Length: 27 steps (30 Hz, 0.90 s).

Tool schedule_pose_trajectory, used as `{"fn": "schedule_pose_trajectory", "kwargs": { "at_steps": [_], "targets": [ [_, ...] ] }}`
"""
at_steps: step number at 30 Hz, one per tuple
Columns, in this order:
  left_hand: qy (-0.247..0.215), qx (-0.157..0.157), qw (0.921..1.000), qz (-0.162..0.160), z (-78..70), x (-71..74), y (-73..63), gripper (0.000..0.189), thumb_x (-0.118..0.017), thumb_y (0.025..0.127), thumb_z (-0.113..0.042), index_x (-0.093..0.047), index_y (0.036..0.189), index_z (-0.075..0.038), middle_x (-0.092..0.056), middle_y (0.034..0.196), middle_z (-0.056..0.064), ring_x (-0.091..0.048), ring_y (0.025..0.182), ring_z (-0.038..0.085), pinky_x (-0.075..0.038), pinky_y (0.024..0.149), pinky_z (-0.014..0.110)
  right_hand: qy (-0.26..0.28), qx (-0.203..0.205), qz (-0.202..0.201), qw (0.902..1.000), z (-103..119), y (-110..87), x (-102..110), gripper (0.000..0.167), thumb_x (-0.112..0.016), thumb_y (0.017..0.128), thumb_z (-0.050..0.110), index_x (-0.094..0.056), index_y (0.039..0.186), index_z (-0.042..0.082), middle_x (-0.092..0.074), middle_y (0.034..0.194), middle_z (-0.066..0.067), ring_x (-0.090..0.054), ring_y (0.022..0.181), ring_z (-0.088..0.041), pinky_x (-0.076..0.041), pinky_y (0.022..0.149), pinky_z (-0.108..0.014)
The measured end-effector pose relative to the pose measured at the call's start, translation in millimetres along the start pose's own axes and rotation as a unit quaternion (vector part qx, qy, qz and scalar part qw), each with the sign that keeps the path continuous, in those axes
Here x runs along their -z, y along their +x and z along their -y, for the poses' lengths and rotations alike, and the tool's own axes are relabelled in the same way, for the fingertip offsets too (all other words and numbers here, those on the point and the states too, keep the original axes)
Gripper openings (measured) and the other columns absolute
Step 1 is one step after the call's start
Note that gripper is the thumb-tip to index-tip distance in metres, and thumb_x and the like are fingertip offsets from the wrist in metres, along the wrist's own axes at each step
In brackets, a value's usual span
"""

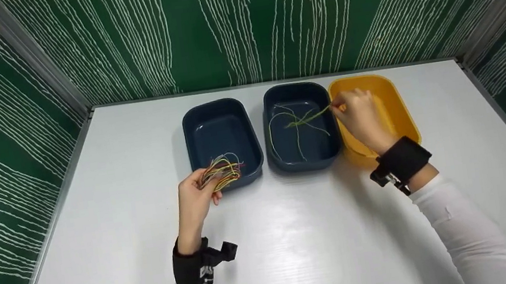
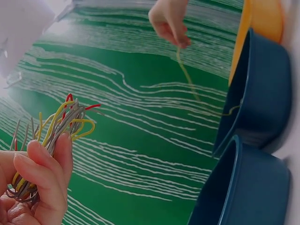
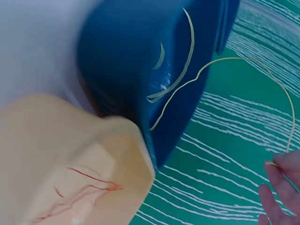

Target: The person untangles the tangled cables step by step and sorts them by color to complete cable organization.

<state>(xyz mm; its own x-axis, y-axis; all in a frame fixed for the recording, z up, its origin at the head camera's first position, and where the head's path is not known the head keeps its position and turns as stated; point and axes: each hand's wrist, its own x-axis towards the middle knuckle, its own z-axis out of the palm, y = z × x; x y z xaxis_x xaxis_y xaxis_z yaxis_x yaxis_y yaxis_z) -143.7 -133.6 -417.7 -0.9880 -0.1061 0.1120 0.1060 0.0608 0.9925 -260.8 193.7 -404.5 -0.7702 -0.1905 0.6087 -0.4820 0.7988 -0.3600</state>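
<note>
White sleeves (image 1: 468, 230) are worn on both arms, with black straps (image 1: 404, 160) at the wrists. One yellow wire (image 3: 229, 58) is pinched by the fingers of the right hand (image 1: 361, 117), which is held up by the line where the middle bin (image 1: 306, 166) and the yellow bin (image 1: 400, 104) meet. From these fingers the wire is bent in a long arc, left and down into the middle bin; its tip cannot be made out. Loose yellow wires (image 3: 190, 47) are seen in that bin, and red wires (image 3: 110, 188) in the yellow one. By the left hand (image 1: 194, 197) a mixed bunch (image 1: 222, 172) is gripped, with fingers and thumb curled round it, near the front edge of the left bin (image 1: 220, 136). The middle bin is reached more easily by the right hand. Hardly any gap is left between the middle and yellow bins; a wider one is left beside the left bin. Room for the arms is given by the tabletop (image 1: 276, 237) in front.
</note>
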Motion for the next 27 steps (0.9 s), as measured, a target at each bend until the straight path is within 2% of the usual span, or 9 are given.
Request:
{"fn": "schedule_pose_trajectory", "kwargs": {
  "at_steps": [1, 2, 6, 8, 10, 18, 27],
  "targets": [
    [0.001, 0.001, 1.0000, 0.001, -3.3, -0.2, -1.1, 0.015, -0.058, 0.082, 0.003, -0.057, 0.091, 0.015, -0.054, 0.055, 0.004, -0.048, 0.039, 0.008, -0.039, 0.036, 0.017, 0.000, 0.001, 0.013, 0.9999, -0.7, -2.7, -2.2, 0.005, -0.066, 0.073, -0.002, -0.061, 0.073, -0.004, -0.062, 0.073, -0.017, -0.050, 0.072, -0.035, -0.031, 0.067, -0.044],
    [-0.001, 0.003, 1.0000, 0.001, -6.5, -0.5, -2.1, 0.015, -0.058, 0.082, 0.003, -0.057, 0.091, 0.015, -0.054, 0.056, 0.008, -0.048, 0.039, 0.007, -0.039, 0.036, 0.017, 0.001, 0.001, 0.024, 0.9997, -1.4, -5.1, -4.2, 0.006, -0.066, 0.073, -0.003, -0.061, 0.073, -0.004, -0.062, 0.074, -0.016, -0.050, 0.073, -0.035, -0.032, 0.068, -0.044],
    [-0.006, 0.005, 1.0000, 0.001, -7.1, -0.7, -2.2, 0.015, -0.057, 0.081, 0.004, -0.056, 0.092, 0.015, -0.055, 0.057, 0.012, -0.048, 0.039, 0.008, -0.039, 0.036, 0.017, 0.003, 0.001, 0.061, 0.9981, -5.3, -12.9, -11.4, 0.006, -0.066, 0.072, -0.005, -0.062, 0.075, -0.004, -0.063, 0.075, -0.016, -0.050, 0.077, -0.034, -0.032, 0.068, -0.042],
    [-0.008, 0.001, 1.0000, 0.000, -0.4, -0.4, -0.5, 0.016, -0.058, 0.081, 0.004, -0.057, 0.092, 0.015, -0.055, 0.059, 0.014, -0.048, 0.039, 0.008, -0.039, 0.036, 0.018, 0.003, -0.001, 0.075, 0.9972, -6.8, -16.1, -14.6, 0.006, -0.067, 0.072, -0.006, -0.063, 0.075, -0.004, -0.063, 0.076, -0.017, -0.051, 0.077, -0.034, -0.032, 0.067, -0.041],
    [-0.007, -0.001, 1.0000, 0.001, 2.9, -0.4, 0.0, 0.015, -0.058, 0.081, 0.003, -0.057, 0.091, 0.014, -0.055, 0.058, 0.010, -0.048, 0.040, 0.007, -0.040, 0.037, 0.019, -0.001, -0.001, 0.088, 0.9961, -8.4, -18.5, -18.2, 0.005, -0.066, 0.072, -0.006, -0.064, 0.075, -0.003, -0.063, 0.077, -0.017, -0.051, 0.077, -0.034, -0.032, 0.067, -0.042],
    [-0.009, 0.006, 0.9999, 0.001, 2.0, -1.0, -0.1, 0.015, -0.058, 0.081, 0.003, -0.057, 0.091, 0.014, -0.054, 0.057, 0.010, -0.048, 0.040, 0.007, -0.039, 0.037, 0.017, -0.015, 0.005, 0.126, 0.9919, -9.5, -26.2, -28.4, 0.005, -0.067, 0.071, -0.004, -0.063, 0.071, -0.001, -0.061, 0.074, -0.015, -0.049, 0.075, -0.032, -0.034, 0.071, -0.043],
    [0.004, 0.003, 0.9999, 0.010, -17.2, -5.7, -5.6, 0.014, -0.055, 0.081, 0.009, -0.055, 0.091, 0.018, -0.053, 0.056, 0.007, -0.047, 0.039, 0.006, -0.039, 0.036, 0.016, -0.029, 0.011, 0.164, 0.9860, -11.5, -32.5, -38.2, 0.005, -0.066, 0.070, -0.003, -0.069, 0.075, -0.001, -0.065, 0.076, -0.014, -0.051, 0.074, -0.033, -0.031, 0.071, -0.046]
  ]
}}
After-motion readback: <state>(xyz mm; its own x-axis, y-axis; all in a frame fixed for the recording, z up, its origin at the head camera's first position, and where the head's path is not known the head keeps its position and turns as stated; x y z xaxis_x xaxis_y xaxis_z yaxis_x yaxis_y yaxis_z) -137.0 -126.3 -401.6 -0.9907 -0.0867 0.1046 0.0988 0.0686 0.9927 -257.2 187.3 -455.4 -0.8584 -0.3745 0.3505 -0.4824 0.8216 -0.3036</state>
